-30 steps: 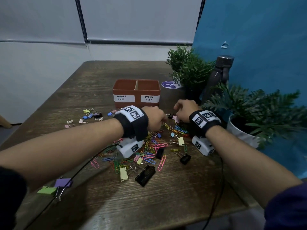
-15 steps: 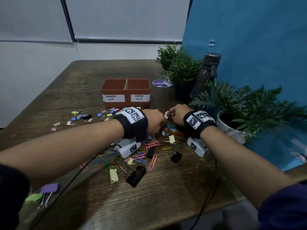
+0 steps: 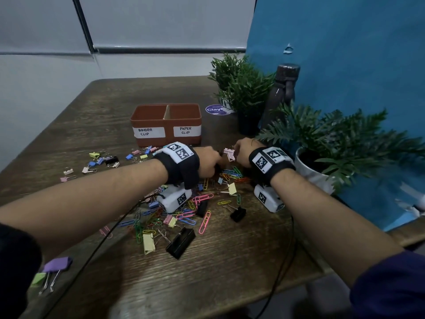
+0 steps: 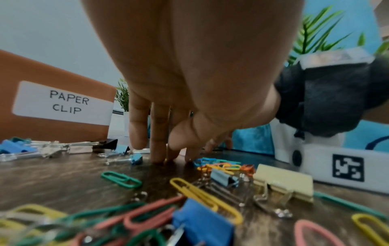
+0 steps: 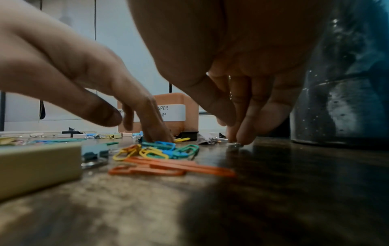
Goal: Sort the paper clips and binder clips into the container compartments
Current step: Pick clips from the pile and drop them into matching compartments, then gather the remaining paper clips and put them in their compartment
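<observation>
At the desk surface, under the right hand point(image 3: 245, 153): the grip is clenched to a pinch, with thumb and fingertips point(image 5: 242, 138) bunched on a small silvery metal piece point(image 5: 234, 145).
- Just left of the grip: a pale pink folded-steel binder clip point(image 3: 229, 154). The silvery piece is probably its wire handle.
- Further left: the left hand point(image 3: 208, 162), released and holding nothing visible. Its straight fingers stand tip-down on the dark wooden desk point(image 3: 230, 272), at the edge of a small heap of coloured wire paper clips point(image 5: 160, 149).
- Beyond both hands, to the left: a terracotta-brown two-compartment plastic container point(image 3: 170, 134), labelled BINDER CLIP on its left half and PAPER CLIP on its right half.
- Behind the grip: many more clips scattered loose.

Handling note: secure the handle firmly before lifting, since a thin wire can slip or swing. Carry it to the compartment further from the grip, the one marked BINDER CLIP, and keep it clear of the paper-clip heap so nothing snags and trails along.

Not determinable: whether the silvery piece joins the pink clip, since the palm covers the join. Both compartments' contents are hidden behind the container wall. The left thumb's contact is obscured.
</observation>
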A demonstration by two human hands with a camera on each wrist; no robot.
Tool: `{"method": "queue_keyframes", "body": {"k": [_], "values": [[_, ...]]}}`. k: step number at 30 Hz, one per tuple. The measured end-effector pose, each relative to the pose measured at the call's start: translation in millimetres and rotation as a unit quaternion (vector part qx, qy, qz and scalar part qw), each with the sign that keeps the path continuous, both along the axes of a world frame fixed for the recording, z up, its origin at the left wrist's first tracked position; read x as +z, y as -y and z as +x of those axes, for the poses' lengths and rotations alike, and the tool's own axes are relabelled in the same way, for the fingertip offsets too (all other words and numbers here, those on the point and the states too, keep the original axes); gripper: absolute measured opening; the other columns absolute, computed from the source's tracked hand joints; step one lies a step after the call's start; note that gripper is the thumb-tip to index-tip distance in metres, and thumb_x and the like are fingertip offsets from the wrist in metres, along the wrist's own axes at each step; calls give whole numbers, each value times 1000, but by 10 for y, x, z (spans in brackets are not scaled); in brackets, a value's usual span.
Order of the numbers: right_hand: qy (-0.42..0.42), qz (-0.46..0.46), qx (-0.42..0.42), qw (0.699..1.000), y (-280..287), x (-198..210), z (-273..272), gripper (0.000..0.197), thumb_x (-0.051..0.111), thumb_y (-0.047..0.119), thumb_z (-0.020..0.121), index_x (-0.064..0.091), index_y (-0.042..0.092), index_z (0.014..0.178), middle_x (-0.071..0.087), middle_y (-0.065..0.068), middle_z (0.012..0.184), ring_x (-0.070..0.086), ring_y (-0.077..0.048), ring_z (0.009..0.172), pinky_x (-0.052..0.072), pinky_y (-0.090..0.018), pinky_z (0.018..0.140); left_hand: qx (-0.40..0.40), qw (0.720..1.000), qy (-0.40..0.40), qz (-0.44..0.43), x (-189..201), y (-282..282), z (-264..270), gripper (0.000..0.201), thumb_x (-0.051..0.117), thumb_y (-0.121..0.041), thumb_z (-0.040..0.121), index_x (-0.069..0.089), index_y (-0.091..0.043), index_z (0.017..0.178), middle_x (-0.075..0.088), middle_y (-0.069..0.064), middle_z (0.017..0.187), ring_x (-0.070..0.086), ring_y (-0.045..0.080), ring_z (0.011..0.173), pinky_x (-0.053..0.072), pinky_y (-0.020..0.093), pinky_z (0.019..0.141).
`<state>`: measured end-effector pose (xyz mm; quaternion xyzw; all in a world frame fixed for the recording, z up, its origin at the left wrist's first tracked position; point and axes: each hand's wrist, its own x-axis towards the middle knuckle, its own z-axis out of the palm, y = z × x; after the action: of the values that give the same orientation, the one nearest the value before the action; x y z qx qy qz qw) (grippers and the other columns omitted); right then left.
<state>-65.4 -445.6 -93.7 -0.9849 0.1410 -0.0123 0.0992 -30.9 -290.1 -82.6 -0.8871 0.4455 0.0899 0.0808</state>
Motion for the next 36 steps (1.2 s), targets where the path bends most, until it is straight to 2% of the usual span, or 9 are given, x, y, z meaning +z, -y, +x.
{"method": "queue_keyframes", "body": {"k": [4,7,12,15,19,22,26,30,36], "values": [[21,33,-10,999,11,-14,6,35,63,21,90,60,19,125,63,-9,127,59,-29,115,50,-36,95,-17,999,18,-45,76,-44,-7,40,49,-6,90,61,-19,125,64,6,115,59,24,106,52,41,91],[58,52,-29,997,16,10,-6,39,62,19,90,55,21,128,62,-10,126,59,-29,114,49,-38,95,-58,996,-25,-66,93,22,-42,58,51,0,81,54,-21,135,60,5,125,55,24,115,49,41,95],[56,49,-40,996,5,4,-18,42,60,14,89,51,22,130,62,-12,125,59,-30,113,49,-38,97,-83,995,-50,19,-20,108,-114,69,52,-2,86,40,-30,147,43,0,150,42,21,135,36,35,111],[46,48,-39,997,20,-2,-19,41,61,15,89,52,21,129,61,-10,126,58,-28,115,48,-37,99,-75,996,-37,32,-27,-57,-108,68,43,1,86,40,-28,148,50,3,144,49,23,130,40,29,104],[26,34,-30,999,27,9,-6,35,60,14,91,58,19,126,60,-8,129,57,-28,118,48,-35,97,-40,997,-53,31,-6,-498,-96,74,38,5,84,40,-35,147,45,-5,149,52,18,127,39,31,109],[-22,-7,-17,1000,-14,34,-23,30,54,16,96,65,12,123,62,-9,131,58,-28,119,49,-36,99,-26,998,-48,-5,60,-585,-129,66,39,4,83,52,-33,137,63,-1,129,62,16,108,52,39,96],[-45,-26,-10,999,-64,61,-42,33,51,19,98,64,10,127,60,-12,134,56,-29,123,47,-39,103,-89,995,-31,-46,168,-265,-371,62,43,4,84,51,-26,139,61,0,127,58,18,110,46,28,86],[-55,-38,-11,998,-64,85,-45,33,52,20,98,65,9,126,60,-11,135,56,-28,124,47,-38,103,-122,992,-18,2,55,-3,-477,69,43,1,86,42,-33,145,45,-2,148,45,21,132,42,31,102],[-52,-32,4,998,-67,75,-73,31,52,19,97,67,10,123,62,-10,131,58,-29,120,49,-39,101,-66,997,-42,-4,52,-428,-228,66,40,7,85,52,-31,138,54,-4,140,51,18,126,43,39,106]]}}
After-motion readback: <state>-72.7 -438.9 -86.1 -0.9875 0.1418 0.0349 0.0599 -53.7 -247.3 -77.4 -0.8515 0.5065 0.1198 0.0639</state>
